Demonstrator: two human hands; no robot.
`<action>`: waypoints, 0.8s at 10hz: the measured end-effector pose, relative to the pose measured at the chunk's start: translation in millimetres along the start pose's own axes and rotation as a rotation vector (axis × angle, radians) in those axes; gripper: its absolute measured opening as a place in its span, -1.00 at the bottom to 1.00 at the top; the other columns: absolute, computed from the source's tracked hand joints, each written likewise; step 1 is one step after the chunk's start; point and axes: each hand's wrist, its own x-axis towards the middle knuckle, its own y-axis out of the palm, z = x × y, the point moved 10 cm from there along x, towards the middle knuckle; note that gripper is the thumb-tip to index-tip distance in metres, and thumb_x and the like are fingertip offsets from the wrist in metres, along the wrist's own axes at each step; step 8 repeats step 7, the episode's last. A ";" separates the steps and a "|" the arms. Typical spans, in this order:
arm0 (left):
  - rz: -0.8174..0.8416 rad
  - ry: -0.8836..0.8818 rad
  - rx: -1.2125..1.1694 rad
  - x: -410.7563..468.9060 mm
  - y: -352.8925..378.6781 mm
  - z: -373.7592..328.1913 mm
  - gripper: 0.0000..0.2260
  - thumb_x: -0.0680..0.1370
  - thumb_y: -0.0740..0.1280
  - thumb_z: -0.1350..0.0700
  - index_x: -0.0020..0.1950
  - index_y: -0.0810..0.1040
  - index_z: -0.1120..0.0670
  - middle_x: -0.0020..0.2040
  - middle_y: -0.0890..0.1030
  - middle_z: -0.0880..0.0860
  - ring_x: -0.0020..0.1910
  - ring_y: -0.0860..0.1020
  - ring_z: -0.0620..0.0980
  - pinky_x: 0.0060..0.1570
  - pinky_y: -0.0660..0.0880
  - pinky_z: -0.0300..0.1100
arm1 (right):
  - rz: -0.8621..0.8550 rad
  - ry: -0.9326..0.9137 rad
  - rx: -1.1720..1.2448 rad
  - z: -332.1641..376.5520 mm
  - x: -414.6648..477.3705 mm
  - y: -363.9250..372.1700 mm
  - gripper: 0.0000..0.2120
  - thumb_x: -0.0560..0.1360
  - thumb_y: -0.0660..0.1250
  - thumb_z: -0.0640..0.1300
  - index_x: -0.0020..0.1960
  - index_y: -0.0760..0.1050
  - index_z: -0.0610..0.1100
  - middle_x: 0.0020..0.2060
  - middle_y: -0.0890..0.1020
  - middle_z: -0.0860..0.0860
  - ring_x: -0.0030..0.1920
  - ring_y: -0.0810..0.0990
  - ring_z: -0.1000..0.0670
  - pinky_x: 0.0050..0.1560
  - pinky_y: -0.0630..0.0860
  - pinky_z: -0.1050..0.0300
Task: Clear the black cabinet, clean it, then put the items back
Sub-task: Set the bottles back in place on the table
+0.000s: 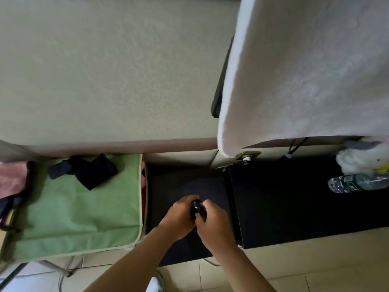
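A low black cabinet (284,199) stands against the wall, seen from above, with a lower black top (185,182) beside it on the left. Over that lower top, my left hand (179,218) and my right hand (214,224) both grip one small black glossy object (196,207) between them. Its shape is mostly hidden by my fingers. On the cabinet's right end lie a clear plastic water bottle (357,183) on its side and a white plush toy (364,161).
A green fabric storage box (84,207) stands left of the black top, with a dark cloth (84,170) on its lid and pink fabric (12,178) at its left. A white towel (305,70) hangs down over the cabinet's back. Tiled floor (305,266) lies in front, with cables at the lower left.
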 end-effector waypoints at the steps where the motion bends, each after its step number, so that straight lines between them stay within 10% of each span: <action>1: -0.028 0.018 0.015 3.4 -3.2 -1.4 -0.44 0.49 0.42 0.17 0.48 0.40 -0.03 0.40 0.49 -0.05 0.37 0.46 -0.07 0.37 0.35 -0.26 | -0.023 -0.015 0.011 -3.6 5.5 0.1 -0.96 0.58 0.35 -0.16 -0.05 0.52 -0.07 -0.22 0.56 0.12 -0.18 0.57 0.12 -0.22 0.48 0.30; 3: -0.019 -0.030 -0.010 7.0 1.8 6.9 -0.41 0.46 0.46 0.16 0.46 0.40 -0.08 0.36 0.51 -0.07 0.33 0.49 -0.08 0.35 0.41 -0.19 | -0.034 -0.024 0.016 -7.7 7.8 3.6 -0.95 0.57 0.36 -0.17 0.03 0.53 -0.07 -0.11 0.63 0.06 -0.05 0.63 0.06 -0.06 0.60 0.09; 6: -0.024 -0.118 0.114 -29.0 -42.6 -0.1 -0.21 0.45 0.45 0.19 0.60 0.13 0.08 0.55 0.24 0.09 0.50 0.29 0.09 0.45 0.26 -0.17 | 0.143 0.068 0.012 -12.5 -12.3 -40.2 -0.24 0.50 0.47 0.02 0.57 0.16 -0.01 0.42 0.34 0.03 0.42 0.36 0.03 0.30 0.30 0.24; 8: -0.090 -0.137 0.109 -59.3 -77.4 -13.4 -0.30 0.45 0.36 0.27 0.57 0.21 0.09 0.50 0.30 0.10 0.44 0.35 0.11 0.38 0.32 -0.17 | 0.083 0.075 0.067 2.9 -31.8 -76.8 -0.28 0.50 0.46 0.02 0.55 0.19 0.03 0.43 0.34 0.04 0.42 0.38 0.03 0.34 0.41 0.12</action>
